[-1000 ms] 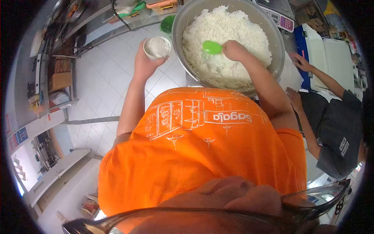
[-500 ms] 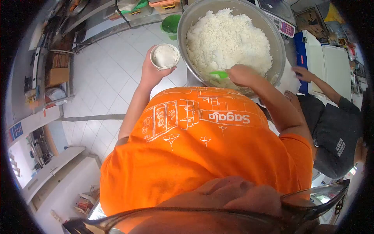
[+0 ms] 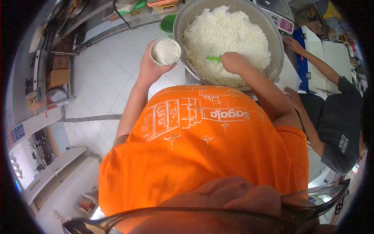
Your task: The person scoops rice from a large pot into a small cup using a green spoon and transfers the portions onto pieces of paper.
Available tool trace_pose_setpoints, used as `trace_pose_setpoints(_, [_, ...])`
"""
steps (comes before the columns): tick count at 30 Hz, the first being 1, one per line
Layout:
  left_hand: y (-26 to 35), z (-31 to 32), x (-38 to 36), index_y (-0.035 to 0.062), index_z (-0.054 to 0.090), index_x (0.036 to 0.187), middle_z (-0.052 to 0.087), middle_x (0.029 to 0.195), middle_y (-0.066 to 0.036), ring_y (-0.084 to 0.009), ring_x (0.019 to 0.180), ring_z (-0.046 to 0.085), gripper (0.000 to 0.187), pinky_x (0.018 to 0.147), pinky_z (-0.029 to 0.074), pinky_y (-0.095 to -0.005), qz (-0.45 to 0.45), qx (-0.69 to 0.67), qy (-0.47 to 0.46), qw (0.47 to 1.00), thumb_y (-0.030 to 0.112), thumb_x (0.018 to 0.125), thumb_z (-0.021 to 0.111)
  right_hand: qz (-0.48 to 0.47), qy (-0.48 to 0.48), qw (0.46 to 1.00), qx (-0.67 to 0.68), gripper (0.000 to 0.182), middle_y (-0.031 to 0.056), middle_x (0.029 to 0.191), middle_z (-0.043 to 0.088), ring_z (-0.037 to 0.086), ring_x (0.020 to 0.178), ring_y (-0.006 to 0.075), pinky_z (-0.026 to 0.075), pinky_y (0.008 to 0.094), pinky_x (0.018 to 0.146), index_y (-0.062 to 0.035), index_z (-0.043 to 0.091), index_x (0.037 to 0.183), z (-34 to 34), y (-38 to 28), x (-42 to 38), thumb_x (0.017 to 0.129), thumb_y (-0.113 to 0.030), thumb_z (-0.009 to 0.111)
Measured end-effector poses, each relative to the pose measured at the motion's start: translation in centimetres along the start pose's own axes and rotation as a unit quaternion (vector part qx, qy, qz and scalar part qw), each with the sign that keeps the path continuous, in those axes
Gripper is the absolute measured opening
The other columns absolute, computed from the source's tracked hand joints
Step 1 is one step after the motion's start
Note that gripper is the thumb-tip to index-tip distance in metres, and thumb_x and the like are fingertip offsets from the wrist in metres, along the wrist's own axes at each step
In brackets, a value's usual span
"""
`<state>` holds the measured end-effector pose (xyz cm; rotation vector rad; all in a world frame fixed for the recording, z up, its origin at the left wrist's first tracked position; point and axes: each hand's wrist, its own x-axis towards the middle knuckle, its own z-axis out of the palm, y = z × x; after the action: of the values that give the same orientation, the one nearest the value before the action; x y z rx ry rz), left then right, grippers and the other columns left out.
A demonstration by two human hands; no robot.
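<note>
My left hand [image 3: 151, 66] is closed around a small white cup [image 3: 155, 59] filled with white rice, held just left of a big metal pot. White rice is heaped in the pot [image 3: 279, 64]. Over the near part of the rice, my right hand [image 3: 235, 63] grips a green utensil [image 3: 213, 59]; its lower end is partly hidden by the rice and hand, so its full shape does not show.
A co-worker in dark clothes [image 3: 337, 124] stands at the right, one hand near the scale [image 3: 286, 25]. Beside them is an open blue and white cooler [image 3: 311, 58]. A green bucket [image 3: 167, 23] is behind the cup. Shelves line the left.
My right hand has moved up and left with the green utensil, farther over the rice. The cup shifted slightly. The co-worker's far hand moved toward the scale.
</note>
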<state>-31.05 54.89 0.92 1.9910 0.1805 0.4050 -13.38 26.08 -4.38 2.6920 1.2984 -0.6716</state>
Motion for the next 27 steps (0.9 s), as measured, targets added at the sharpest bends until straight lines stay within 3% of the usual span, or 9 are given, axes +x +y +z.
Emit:
trace_pose_setpoints(3, [-0.2, 0.3, 0.2, -0.0007, 0.042, 0.134, 0.059, 0.124, -0.014, -0.0232, 0.115, 0.058, 0.090, 0.098, 0.048, -0.0364, 0.000, -0.015, -0.004, 1.000, 0.017, 0.061, 0.091, -0.011, -0.100, 0.995, -0.004, 0.019, 0.0208, 0.088, 0.069, 0.069, 0.086, 0.0374, 0.054, 0.0470, 0.073, 0.0007, 0.071, 0.090, -2.0, -1.2, -3.0, 0.082, -0.009, 0.056])
trace_pose_setpoints(6, [0.4, 0.6, 0.6, -0.0002, 0.043, 0.134, 0.058, 0.124, -0.014, -0.0239, 0.116, 0.058, 0.089, 0.098, 0.048, -0.0369, 0.002, -0.017, -0.009, 1.000, 0.017, 0.061, 0.091, -0.010, -0.109, 0.994, 0.021, 0.020, 0.0214, 0.087, 0.069, 0.068, 0.082, 0.0383, 0.053, 0.0476, 0.073, 0.0015, 0.070, 0.090, -1.7, -0.6, -4.8, 0.084, -0.011, 0.056])
trace_pose_setpoints(9, [0.4, 0.6, 1.2, 0.0008, 0.044, 0.134, 0.059, 0.124, -0.013, -0.0239, 0.115, 0.059, 0.088, 0.098, 0.048, -0.0370, 0.013, 0.007, -0.022, 1.000, 0.017, 0.061, 0.091, -0.091, -0.137, 0.979, 0.119, 0.022, 0.0214, 0.083, 0.068, 0.065, 0.073, 0.0355, 0.050, 0.0455, 0.069, 0.0009, 0.071, 0.094, -2.5, 1.5, -6.0, 0.086, -0.015, 0.058])
trace_pose_setpoints(15, [1.8, 1.2, 3.3, 0.0022, 0.046, 0.134, 0.061, 0.123, -0.014, -0.0258, 0.116, 0.059, 0.087, 0.099, 0.048, -0.0370, 0.030, 0.035, -0.082, 0.996, 0.020, 0.062, 0.090, -0.078, -0.127, 0.938, 0.311, 0.029, 0.0159, 0.074, 0.067, 0.057, 0.065, 0.0195, 0.047, 0.0385, 0.066, -0.0006, 0.070, 0.106, -2.8, 5.2, -6.1, 0.091, -0.024, 0.062])
trace_pose_setpoints(18, [2.9, 2.4, 4.8, 0.0027, 0.046, 0.134, 0.061, 0.124, -0.017, -0.0310, 0.116, 0.060, 0.088, 0.098, 0.048, -0.0381, 0.028, 0.085, -0.126, 0.988, 0.022, 0.060, 0.090, -0.033, -0.036, 0.932, 0.359, 0.028, 0.0152, 0.076, 0.067, 0.057, 0.068, 0.0176, 0.047, 0.0364, 0.067, -0.0002, 0.069, 0.108, -4.4, 6.1, -6.7, 0.093, -0.022, 0.061])
trace_pose_setpoints(21, [4.4, 4.6, 6.2, 0.0035, 0.046, 0.134, 0.062, 0.122, -0.020, -0.0351, 0.117, 0.059, 0.090, 0.098, 0.048, -0.0400, 0.024, 0.108, -0.160, 0.981, 0.025, 0.059, 0.090, -0.039, 0.170, 0.887, 0.428, 0.027, 0.0156, 0.077, 0.067, 0.055, 0.068, 0.0164, 0.046, 0.0345, 0.067, 0.0002, 0.068, 0.110, -6.5, 3.9, -7.2, 0.095, -0.020, 0.060])
trace_pose_setpoints(22, [4.0, 6.0, 6.6, 0.0006, 0.048, 0.131, 0.063, 0.120, -0.022, -0.0359, 0.115, 0.060, 0.090, 0.097, 0.048, -0.0404, 0.000, 0.111, -0.151, 0.982, 0.028, 0.057, 0.091, -0.005, 0.226, 0.910, 0.348, 0.032, 0.0157, 0.085, 0.067, 0.060, 0.069, 0.0201, 0.049, 0.0360, 0.069, -0.0026, 0.064, 0.122, -6.9, 2.6, -7.2, 0.094, -0.016, 0.057])
trace_pose_setpoints(25, [3.1, 8.9, 7.8, -0.0027, 0.049, 0.128, 0.063, 0.116, -0.023, -0.0366, 0.113, 0.061, 0.089, 0.096, 0.049, -0.0411, -0.012, 0.135, -0.098, 0.986, 0.030, 0.057, 0.090, 0.071, 0.272, 0.950, 0.133, 0.040, 0.0182, 0.099, 0.067, 0.067, 0.085, 0.0328, 0.053, 0.0420, 0.078, 0.0009, 0.056, 0.131, -8.1, -4.5, -6.2, 0.093, -0.011, 0.053])
trace_pose_setpoints(27, [4.4, 9.0, 8.1, -0.0038, 0.047, 0.129, 0.063, 0.117, -0.023, -0.0366, 0.111, 0.061, 0.091, 0.096, 0.048, -0.0395, -0.030, 0.093, -0.114, 0.989, 0.031, 0.056, 0.091, 0.087, 0.286, 0.950, 0.094, 0.042, 0.0187, 0.098, 0.064, 0.065, 0.085, 0.0366, 0.052, 0.0458, 0.076, -0.0032, 0.055, 0.133, -6.3, -7.3, -5.7, 0.092, -0.009, 0.050])
